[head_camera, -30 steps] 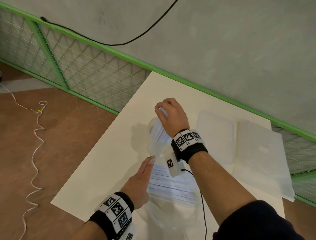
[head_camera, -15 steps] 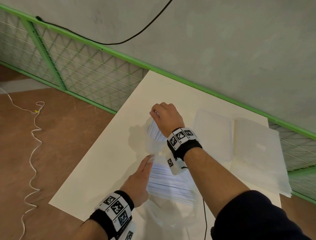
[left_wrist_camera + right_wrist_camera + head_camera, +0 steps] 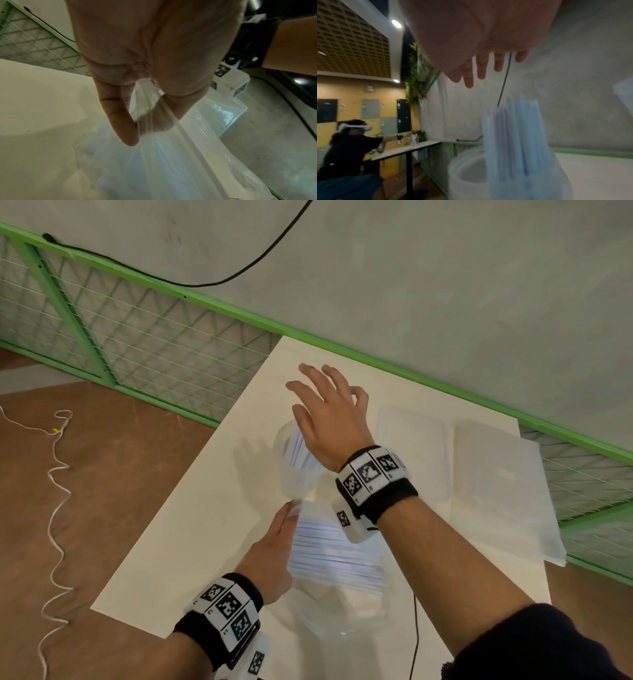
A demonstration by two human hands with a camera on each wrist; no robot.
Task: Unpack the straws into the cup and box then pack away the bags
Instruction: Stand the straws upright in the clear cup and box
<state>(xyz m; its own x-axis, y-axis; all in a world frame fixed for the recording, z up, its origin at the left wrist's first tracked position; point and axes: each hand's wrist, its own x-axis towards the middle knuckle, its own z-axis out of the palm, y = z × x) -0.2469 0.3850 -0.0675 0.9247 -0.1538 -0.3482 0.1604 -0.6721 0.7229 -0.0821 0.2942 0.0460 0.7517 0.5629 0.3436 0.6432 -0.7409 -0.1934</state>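
- Head view: the right hand [image 3: 334, 419] hovers with fingers spread and empty above the clear plastic cup [image 3: 291, 474], which stands on the white table [image 3: 191, 525] with a bundle of pale straws [image 3: 301, 450] upright in it.
- The same view shows the left hand [image 3: 270, 556] beside a stack of straws in a clear bag [image 3: 335, 556] lying flat near the table's front edge — the grip itself is hidden here.
- Left wrist view settles it: thumb and fingers [image 3: 123, 119] pinch the bag's folded edge.
- Right wrist view — blurred — shows the straws rising past the cup rim, the splayed fingers [image 3: 481, 67] clear of them.
- Two flat translucent lids or trays [image 3: 414, 446] lie right of the cup.
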